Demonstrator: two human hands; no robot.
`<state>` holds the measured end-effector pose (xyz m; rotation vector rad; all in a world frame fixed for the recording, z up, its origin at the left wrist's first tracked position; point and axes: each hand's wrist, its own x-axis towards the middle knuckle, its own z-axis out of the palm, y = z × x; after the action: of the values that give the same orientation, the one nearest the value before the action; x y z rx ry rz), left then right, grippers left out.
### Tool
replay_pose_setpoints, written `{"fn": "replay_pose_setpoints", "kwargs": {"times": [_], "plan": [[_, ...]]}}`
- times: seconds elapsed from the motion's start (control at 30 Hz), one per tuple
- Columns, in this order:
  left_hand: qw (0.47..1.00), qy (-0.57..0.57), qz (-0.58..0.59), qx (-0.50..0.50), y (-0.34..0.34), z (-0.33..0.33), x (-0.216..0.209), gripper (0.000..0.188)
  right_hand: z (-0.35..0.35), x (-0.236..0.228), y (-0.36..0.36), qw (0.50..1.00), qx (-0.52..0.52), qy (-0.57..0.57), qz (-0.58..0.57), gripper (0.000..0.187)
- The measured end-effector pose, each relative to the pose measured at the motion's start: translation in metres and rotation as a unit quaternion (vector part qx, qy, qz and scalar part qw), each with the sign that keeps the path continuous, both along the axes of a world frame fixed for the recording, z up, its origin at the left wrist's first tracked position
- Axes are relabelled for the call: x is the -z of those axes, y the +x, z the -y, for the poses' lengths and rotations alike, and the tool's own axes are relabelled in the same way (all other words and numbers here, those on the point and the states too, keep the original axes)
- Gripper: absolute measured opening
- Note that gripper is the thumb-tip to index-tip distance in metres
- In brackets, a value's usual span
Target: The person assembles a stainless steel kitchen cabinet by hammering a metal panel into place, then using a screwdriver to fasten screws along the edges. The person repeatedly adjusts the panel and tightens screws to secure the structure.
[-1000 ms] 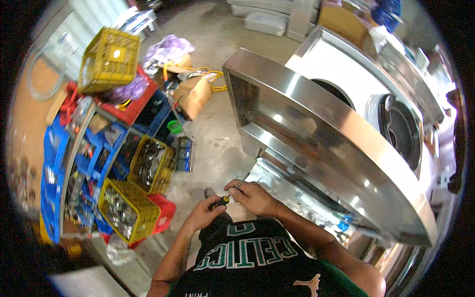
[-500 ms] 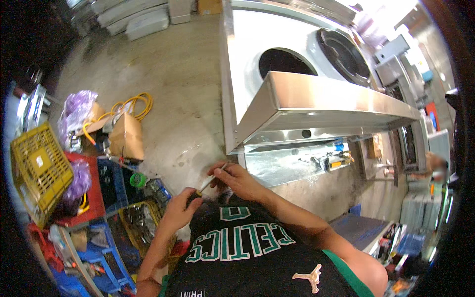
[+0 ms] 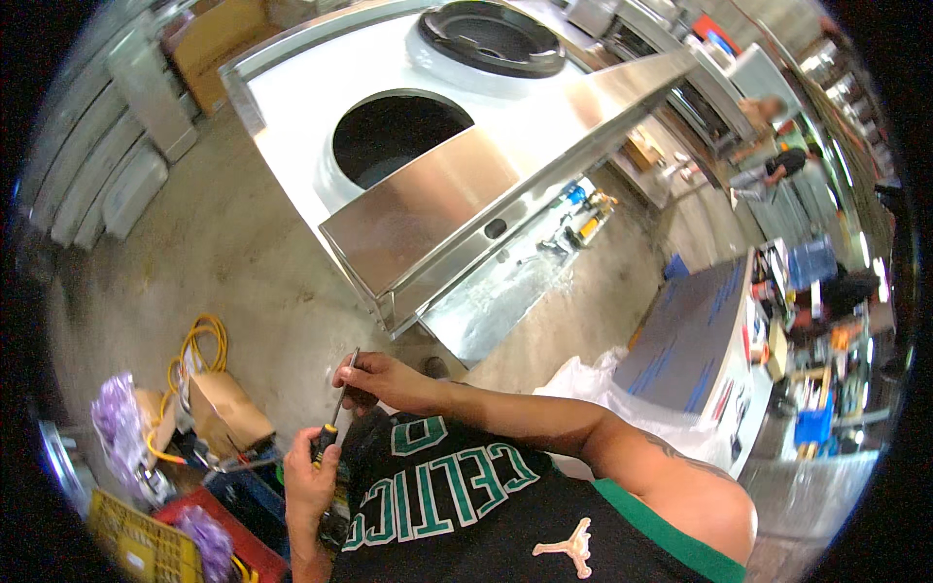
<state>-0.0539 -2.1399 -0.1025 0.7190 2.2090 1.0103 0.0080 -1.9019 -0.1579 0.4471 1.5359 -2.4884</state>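
Observation:
A screwdriver [image 3: 342,396] with a black and yellow handle and a long metal shaft is held in front of my body. My left hand [image 3: 309,474] is closed round its handle. At the upper end of the shaft, the fingers of my right hand [image 3: 379,379] pinch the metal; what else they may hold there is too small to make out. Just beyond my hands stands a stainless steel stove-like unit [image 3: 418,228] with a raised metal panel, apart from both hands. Its top has a round dark opening [image 3: 398,136] and a black ring [image 3: 491,39].
Tools [image 3: 573,223] lie on the unit's low metal shelf [image 3: 486,316]. On the floor at left are a yellow hose [image 3: 204,340], a cardboard box [image 3: 228,413] and a yellow crate [image 3: 146,544]. A film-covered table [image 3: 680,335] stands right; a person [image 3: 777,167] is farther off.
My view has turned to the right, so the unit and floor items appear shifted and tilted. Both hands still hold the screwdriver, its shaft now pointing more steeply up in the view.

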Motion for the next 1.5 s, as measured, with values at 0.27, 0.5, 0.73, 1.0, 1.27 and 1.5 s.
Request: {"fn": "replay_pose_setpoints", "kwargs": {"times": [0.27, 0.5, 0.73, 1.0, 1.27, 1.5], "plan": [[0.980, 0.090, -0.044, 0.174, -0.085, 0.001, 0.001, 0.040, 0.027, -0.005, -0.017, 0.973, 0.220, -0.013, 0.066, 0.033], [0.964, 0.142, -0.137, 0.179, -0.099, 0.006, 0.001, 0.047, 0.044, -0.020, -0.031, 0.957, 0.284, -0.006, 0.055, 0.033], [0.949, 0.163, -0.194, 0.187, -0.100, -0.010, 0.001, 0.049, 0.034, -0.019, -0.031, 0.939, 0.342, 0.019, 0.036, 0.033], [0.945, 0.167, -0.208, 0.187, -0.100, -0.016, 0.006, 0.051, 0.028, -0.018, -0.032, 0.934, 0.354, 0.020, 0.034, 0.032], [0.918, 0.165, -0.309, 0.186, -0.096, -0.017, 0.005, 0.053, 0.022, -0.016, -0.031, 0.935, 0.353, 0.002, 0.016, 0.032], [0.980, 0.127, 0.123, 0.093, -0.104, -0.019, 0.023, 0.031, 0.029, -0.012, -0.033, 0.924, 0.378, 0.042, 0.047, 0.031]]}}
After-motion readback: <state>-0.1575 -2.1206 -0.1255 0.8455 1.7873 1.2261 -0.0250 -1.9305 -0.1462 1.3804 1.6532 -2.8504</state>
